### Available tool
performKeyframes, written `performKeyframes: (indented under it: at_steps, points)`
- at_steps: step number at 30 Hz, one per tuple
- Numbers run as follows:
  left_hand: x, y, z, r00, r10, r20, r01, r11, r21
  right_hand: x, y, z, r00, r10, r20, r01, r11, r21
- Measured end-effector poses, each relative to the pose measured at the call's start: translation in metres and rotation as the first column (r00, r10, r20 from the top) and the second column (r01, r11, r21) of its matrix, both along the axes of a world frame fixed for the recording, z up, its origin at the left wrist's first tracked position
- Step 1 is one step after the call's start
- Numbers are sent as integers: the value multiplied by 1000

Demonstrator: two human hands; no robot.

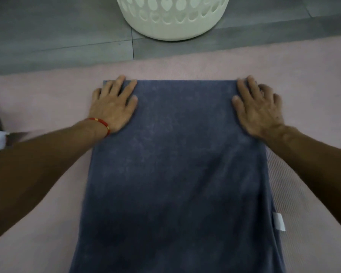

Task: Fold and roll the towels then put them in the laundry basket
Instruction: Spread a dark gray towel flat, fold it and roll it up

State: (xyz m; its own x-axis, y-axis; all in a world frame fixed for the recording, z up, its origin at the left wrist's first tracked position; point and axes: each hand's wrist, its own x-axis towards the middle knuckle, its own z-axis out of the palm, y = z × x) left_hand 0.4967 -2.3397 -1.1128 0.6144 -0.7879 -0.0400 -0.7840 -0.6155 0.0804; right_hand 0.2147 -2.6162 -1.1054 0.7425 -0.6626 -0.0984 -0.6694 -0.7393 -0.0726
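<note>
Pressing flat with spread fingers, the left hand [114, 107] and right hand [258, 109] pinned the far corners of the towel [175, 164], gripping nothing. It lay folded lengthwise on the pink mat [37, 91], reaching to the mat's near edge. The basket [173, 26] stood on the floor beyond the far edge. Uneven pressure while rolling would likely skew the roll, and the layers at the right edge could slip apart.
</note>
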Motion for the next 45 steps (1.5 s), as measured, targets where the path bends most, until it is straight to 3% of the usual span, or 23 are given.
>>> performKeyframes:
  at_steps: [5, 10, 15, 19, 24, 28, 31, 36, 39, 45]
  points:
    - [64, -8, 17, 992, -104, 68, 105, 994, -4, 20, -34, 29, 997, 64, -44, -68, 993, -96]
    - [74, -31, 45, 1000, -5, 22, 2, 987, 161, 38, -39, 45, 995, -26, -94, 17, 995, -98]
    - [75, -25, 70, 986, 129, 111, -138, 987, 83, 30, -42, 76, 982, -163, 96, 167, 985, -33]
    - [73, -31, 104, 982, 174, 67, -171, 984, -53, 33, -51, 109, 933, -272, 237, 257, 962, 93]
    - [69, -20, 150, 982, 183, 42, -166, 952, -257, 34, -45, 153, 846, -318, 429, 287, 948, 136]
    - [52, 20, 175, 997, 58, -48, -71, 930, -360, 1, -3, 177, 878, -218, 425, 208, 975, 71]
    - [12, 71, 181, 994, -68, -82, 32, 927, -373, -52, 44, 182, 945, -122, 303, 112, 992, 52]
    - [-65, 175, 160, 968, -252, -10, 227, 885, -406, -149, 107, 163, 975, 98, 201, -124, 984, 125]
    - [-107, 226, 122, 958, -278, -75, 226, 886, -405, -191, 138, 139, 957, 195, 214, -236, 953, 187]
    - [-165, 275, 53, 933, -237, -270, 99, 892, -442, -235, 185, 79, 976, -5, 220, -53, 965, 257]
